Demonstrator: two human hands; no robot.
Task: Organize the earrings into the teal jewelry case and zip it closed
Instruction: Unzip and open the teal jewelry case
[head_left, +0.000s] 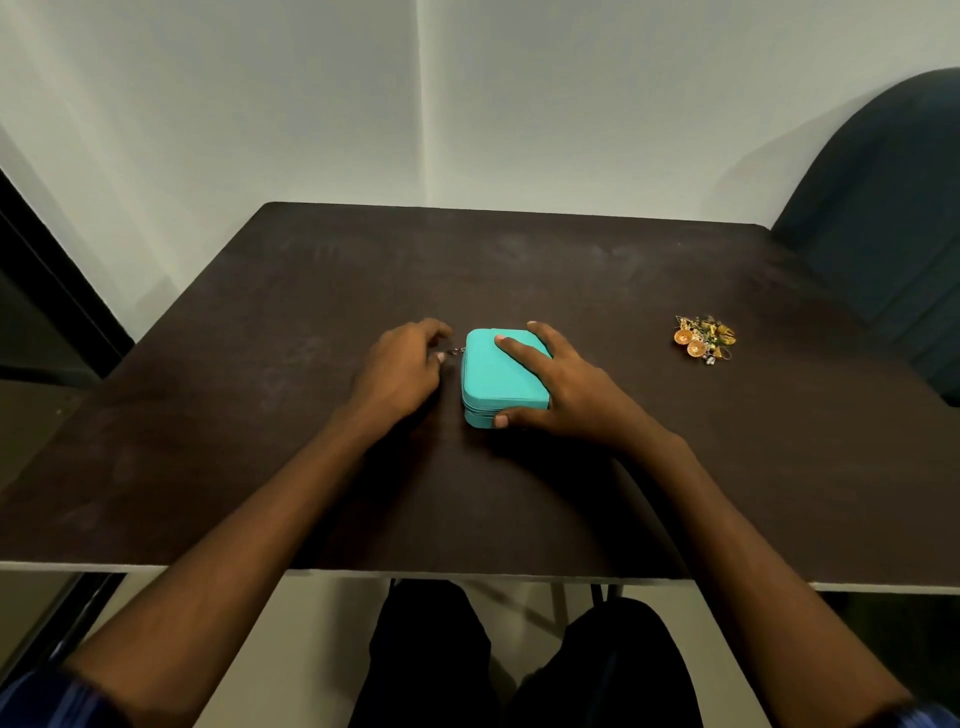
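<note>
The teal jewelry case (496, 382) lies closed in the middle of the dark table. My right hand (561, 387) holds it, fingers spread over the lid and thumb pressed against the near side. Just left of the case, my left hand (402, 371) pinches the small metal zipper pull (457, 352) at the case's far left corner. A heap of gold and orange earrings (704, 338) lies on the table well to the right, apart from both hands.
The dark brown table (260, 415) stands against a white wall. A dark green chair (883, 234) stands at its right far corner. My legs show below the table's near edge.
</note>
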